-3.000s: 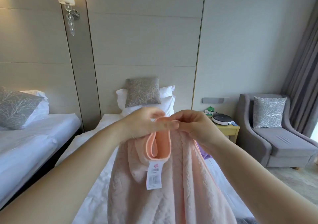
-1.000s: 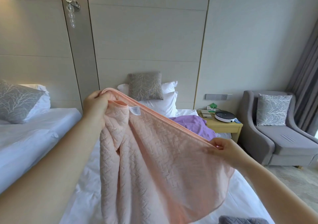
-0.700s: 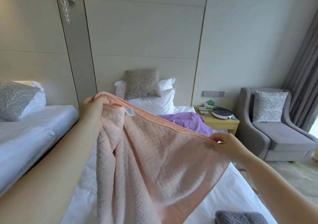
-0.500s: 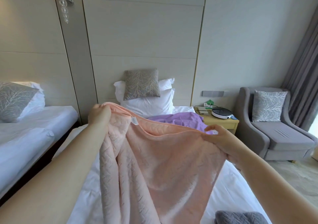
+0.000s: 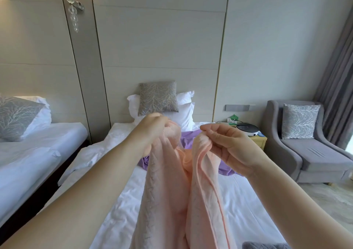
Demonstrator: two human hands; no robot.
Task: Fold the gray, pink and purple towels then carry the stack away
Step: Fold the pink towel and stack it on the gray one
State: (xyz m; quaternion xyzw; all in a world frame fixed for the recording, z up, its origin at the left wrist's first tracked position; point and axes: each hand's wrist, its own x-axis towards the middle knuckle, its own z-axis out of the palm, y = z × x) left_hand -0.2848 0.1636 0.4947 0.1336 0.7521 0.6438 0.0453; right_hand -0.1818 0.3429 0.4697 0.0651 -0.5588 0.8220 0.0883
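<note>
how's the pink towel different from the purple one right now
The pink towel is held above the bed, gripped by the left hand and right hand; the purple towel lies on the bed, untouched. The pink towel hangs in vertical folds; the purple towel sits in a low rumpled heap. The pink towel is nearer, partly hiding the purple towel. Both are unfolded.
</note>
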